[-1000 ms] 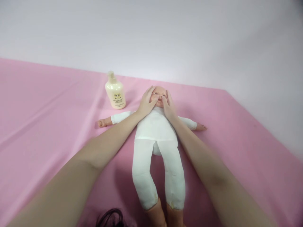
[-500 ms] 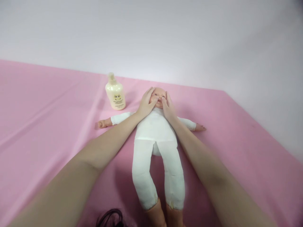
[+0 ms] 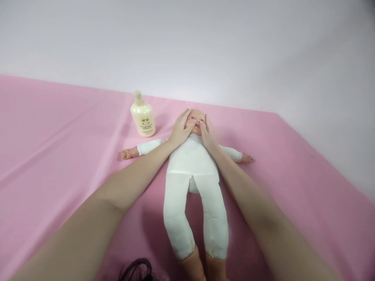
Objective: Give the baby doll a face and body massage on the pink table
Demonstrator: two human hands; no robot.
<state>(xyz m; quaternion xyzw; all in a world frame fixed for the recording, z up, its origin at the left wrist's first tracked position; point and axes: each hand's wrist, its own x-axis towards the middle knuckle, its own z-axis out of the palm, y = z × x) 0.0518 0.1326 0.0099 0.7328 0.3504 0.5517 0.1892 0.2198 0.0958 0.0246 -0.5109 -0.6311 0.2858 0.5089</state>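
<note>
A baby doll [image 3: 191, 164] in white clothes lies on its back on the pink sheet [image 3: 58, 148], arms spread, feet toward me. Its head [image 3: 197, 116] is cupped from both sides by my hands. My left hand [image 3: 181, 128] rests on the doll's left cheek with the thumb across the face. On the other cheek lies my right hand [image 3: 207, 132], its thumb near the nose. Most of the face is covered by my fingers.
A cream lotion bottle [image 3: 142, 116] stands upright just left of the doll's head. The sheet ends at a white wall behind and drops off at the right edge. A dark strand of hair [image 3: 137, 269] hangs at the bottom.
My thumbs have slid slightly inward over the doll's face. The view has shifted down a little; the doll and the bottle stay in place.
</note>
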